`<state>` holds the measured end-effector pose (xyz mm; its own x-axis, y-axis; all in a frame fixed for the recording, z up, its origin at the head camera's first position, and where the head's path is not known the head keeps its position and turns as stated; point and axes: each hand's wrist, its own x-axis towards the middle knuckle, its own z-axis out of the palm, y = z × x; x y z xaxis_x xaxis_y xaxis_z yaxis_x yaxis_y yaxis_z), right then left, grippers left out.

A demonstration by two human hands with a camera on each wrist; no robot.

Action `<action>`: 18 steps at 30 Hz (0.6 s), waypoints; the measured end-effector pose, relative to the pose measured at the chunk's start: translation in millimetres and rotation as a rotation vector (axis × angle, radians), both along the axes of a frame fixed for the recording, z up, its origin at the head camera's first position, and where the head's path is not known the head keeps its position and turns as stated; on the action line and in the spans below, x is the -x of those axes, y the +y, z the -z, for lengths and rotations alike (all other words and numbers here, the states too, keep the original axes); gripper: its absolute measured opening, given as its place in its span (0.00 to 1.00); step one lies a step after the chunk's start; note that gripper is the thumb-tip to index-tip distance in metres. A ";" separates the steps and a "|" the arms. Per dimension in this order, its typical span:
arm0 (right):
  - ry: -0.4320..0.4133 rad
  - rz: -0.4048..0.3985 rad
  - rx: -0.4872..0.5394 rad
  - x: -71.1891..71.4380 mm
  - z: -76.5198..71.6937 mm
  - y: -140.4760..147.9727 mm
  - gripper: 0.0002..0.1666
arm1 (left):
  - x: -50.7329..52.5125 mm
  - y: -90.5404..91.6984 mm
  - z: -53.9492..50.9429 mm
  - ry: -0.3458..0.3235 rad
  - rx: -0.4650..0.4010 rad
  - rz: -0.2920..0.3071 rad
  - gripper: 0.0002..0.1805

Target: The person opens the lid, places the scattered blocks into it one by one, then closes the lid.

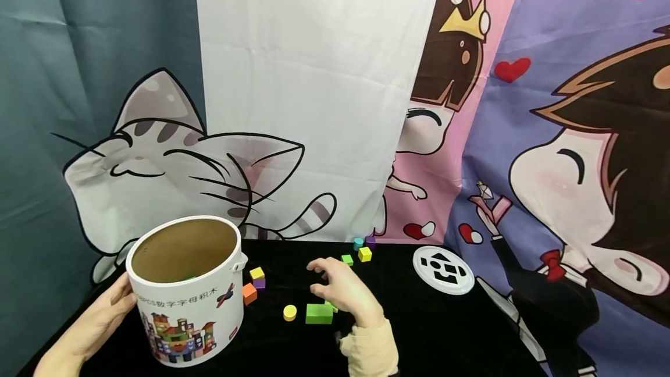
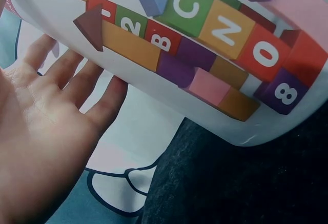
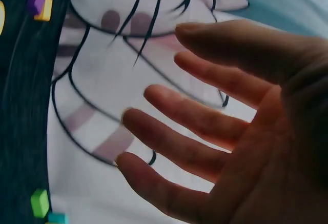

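Observation:
A white bucket (image 1: 191,301) printed with toy bricks stands upright on the black cloth at the left, its top uncovered. My left hand (image 1: 107,310) rests against its left side; in the left wrist view the fingers (image 2: 110,98) lie nearly straight along the wall. Over the cloth, my right hand (image 1: 342,287) hovers with nothing in it, fingers spread in the right wrist view. Below and beside it lie a green block (image 1: 319,314) and a yellow round block (image 1: 289,312). A bit of green shows inside the bucket; the rest of its inside is hidden.
Next to the bucket lie an orange block (image 1: 249,293), a purple block (image 1: 259,284) and a yellow block (image 1: 257,273). Farther back are a green cube (image 1: 347,259), a yellow cube (image 1: 364,254) and a teal block (image 1: 358,243). A white lid with shaped holes (image 1: 421,277) lies right, before the printed curtain.

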<state>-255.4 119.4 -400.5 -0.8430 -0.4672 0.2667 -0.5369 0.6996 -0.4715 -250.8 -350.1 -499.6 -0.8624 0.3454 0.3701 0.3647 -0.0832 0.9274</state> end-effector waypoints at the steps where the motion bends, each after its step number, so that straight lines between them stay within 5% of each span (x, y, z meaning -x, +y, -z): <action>1: -0.018 0.012 0.003 1.4 1.6 5.4 0.18 | -0.3 1.0 0.6 0.006 -0.002 0.001 0.36; 7: -0.125 0.080 -0.020 5.8 12.5 23.8 0.15 | -1.6 2.1 0.8 0.021 -0.013 0.012 0.36; 18: -0.218 0.075 -0.060 20.3 38.9 16.6 0.21 | -2.0 0.5 -0.1 0.008 -0.021 0.004 0.36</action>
<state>-275.7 135.9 -439.4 -0.9106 -0.4105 0.0476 -0.3720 0.7641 -0.5270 -248.8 -349.7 -499.5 -0.8581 0.3405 0.3842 0.3717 -0.1041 0.9225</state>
